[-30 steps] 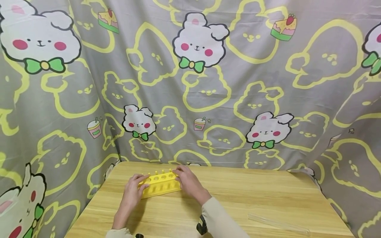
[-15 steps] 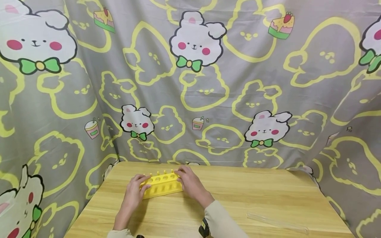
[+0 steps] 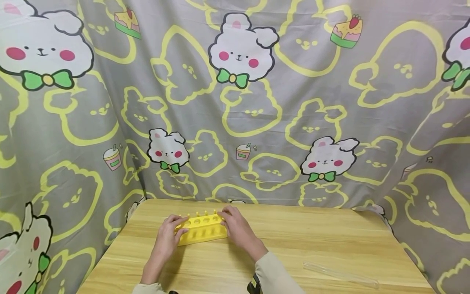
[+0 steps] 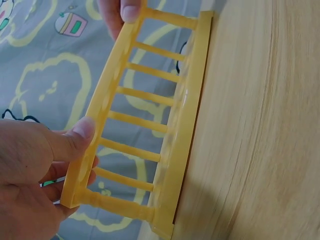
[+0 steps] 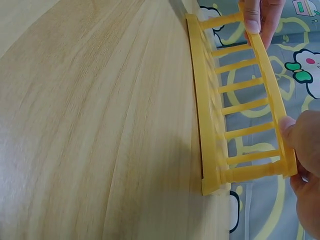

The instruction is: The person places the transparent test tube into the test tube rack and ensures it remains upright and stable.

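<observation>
A yellow plastic test tube rack (image 3: 202,226) stands on the wooden table in the head view, with round holes in its top plate and a row of pegs along the back. My left hand (image 3: 166,239) grips the left end of the top plate, thumb in front and fingers behind. At the other end my right hand (image 3: 239,233) holds the same plate between thumb and fingers. In the left wrist view, thin pegs join the top of the rack (image 4: 187,130) to its base. No tubes show in the rack.
A clear tube (image 3: 339,275) lies on the wooden table (image 3: 301,237), towards the front right. Behind and at both sides hangs a grey curtain (image 3: 205,114) with rabbit prints, close to the table's far edge.
Both hands have shifted the rack a little to the right, keeping their hold on its ends. The head view has turned slightly. The clear tube lies where it was.
</observation>
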Tool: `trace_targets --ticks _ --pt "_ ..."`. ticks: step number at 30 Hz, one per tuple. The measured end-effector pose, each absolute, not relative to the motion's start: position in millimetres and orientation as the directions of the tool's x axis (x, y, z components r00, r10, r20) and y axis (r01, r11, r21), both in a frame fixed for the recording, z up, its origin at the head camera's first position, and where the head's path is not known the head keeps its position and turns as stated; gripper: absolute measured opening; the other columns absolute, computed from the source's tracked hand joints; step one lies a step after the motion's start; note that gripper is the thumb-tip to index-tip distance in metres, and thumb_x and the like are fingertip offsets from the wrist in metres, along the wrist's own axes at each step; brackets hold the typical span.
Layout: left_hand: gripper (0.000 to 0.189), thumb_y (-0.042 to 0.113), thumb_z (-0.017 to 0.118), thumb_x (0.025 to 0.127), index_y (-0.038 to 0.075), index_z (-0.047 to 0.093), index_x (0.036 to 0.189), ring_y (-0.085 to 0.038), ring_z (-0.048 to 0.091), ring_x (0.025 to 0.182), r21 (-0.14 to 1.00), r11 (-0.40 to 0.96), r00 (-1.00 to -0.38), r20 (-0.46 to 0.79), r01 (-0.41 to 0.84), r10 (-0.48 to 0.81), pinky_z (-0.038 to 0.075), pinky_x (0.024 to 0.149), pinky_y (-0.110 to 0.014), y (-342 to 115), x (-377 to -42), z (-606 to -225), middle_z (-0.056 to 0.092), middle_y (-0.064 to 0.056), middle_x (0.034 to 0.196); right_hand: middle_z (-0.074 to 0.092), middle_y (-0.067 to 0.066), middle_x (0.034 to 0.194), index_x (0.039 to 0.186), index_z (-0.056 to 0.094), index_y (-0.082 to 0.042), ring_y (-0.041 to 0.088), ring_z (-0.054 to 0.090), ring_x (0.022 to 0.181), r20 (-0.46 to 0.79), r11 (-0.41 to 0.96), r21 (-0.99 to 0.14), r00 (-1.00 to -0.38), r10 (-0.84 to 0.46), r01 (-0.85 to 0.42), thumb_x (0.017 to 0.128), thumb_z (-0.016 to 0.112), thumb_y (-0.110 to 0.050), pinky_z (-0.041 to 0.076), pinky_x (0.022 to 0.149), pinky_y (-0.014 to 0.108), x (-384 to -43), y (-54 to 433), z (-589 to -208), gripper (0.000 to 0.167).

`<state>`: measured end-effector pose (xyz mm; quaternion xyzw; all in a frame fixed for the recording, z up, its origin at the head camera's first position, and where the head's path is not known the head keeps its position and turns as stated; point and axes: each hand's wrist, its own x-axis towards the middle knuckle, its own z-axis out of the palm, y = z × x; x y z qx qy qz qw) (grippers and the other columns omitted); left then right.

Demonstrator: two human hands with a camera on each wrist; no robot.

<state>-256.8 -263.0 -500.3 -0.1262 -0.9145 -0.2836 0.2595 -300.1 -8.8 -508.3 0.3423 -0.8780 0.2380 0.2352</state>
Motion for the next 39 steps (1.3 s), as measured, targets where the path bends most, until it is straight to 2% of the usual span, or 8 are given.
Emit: trace_targets --ticks 13,23,33,39 --pt "0.036 0.001 0.082 0.082 -0.001 0.076 0.117 -0.037 0.063 0.104 0.443 0.8 -0.827 0.552 0.403 0.111 0.058 0.086 -0.051 -253 -256 -502 0.066 -0.016 0.109 0.062 0.009 0.119 0.125 0.071 0.0 0.024 0.059 0.107 0.613 0.659 -0.246 -0.641 -0.462 -0.71 0.094 0.074 -0.002 0.058 0.09 0.031 -293 2 -512 0.031" --pt "0.036 0.001 0.083 0.08 0.001 0.077 0.115 -0.034 0.064 0.102 0.423 0.8 -0.805 0.58 0.425 0.122 0.06 0.083 -0.048 -248 -255 -505 0.066 -0.013 0.106 0.061 0.006 0.118 0.126 0.07 -0.003 0.022 0.058 0.106 0.594 0.67 -0.283 -0.674 -0.44 -0.686 0.094 0.073 -0.003 0.058 0.087 0.029 -285 10 -512 0.032" --pt "0.039 0.0 0.084 0.079 0.0 0.076 0.117 -0.032 0.064 0.101 0.422 0.784 -0.804 0.574 0.455 0.157 0.059 0.083 -0.047 -239 -253 -501 0.066 -0.013 0.107 0.061 0.006 0.121 0.126 0.071 -0.004 0.022 0.058 0.111 0.574 0.697 -0.308 -0.711 -0.407 -0.648 0.095 0.073 -0.004 0.057 0.093 0.031 -278 20 -512 0.031" --pt "0.039 0.001 0.083 0.08 0.0 0.075 0.118 -0.03 0.064 0.099 0.427 0.783 -0.818 0.548 0.453 0.175 0.06 0.08 -0.045 -236 -252 -500 0.066 -0.013 0.107 0.061 0.007 0.121 0.126 0.071 -0.004 0.022 0.058 0.111 0.575 0.695 -0.308 -0.709 -0.408 -0.649 0.095 0.073 -0.004 0.057 0.094 0.032 -276 25 -513 0.031"
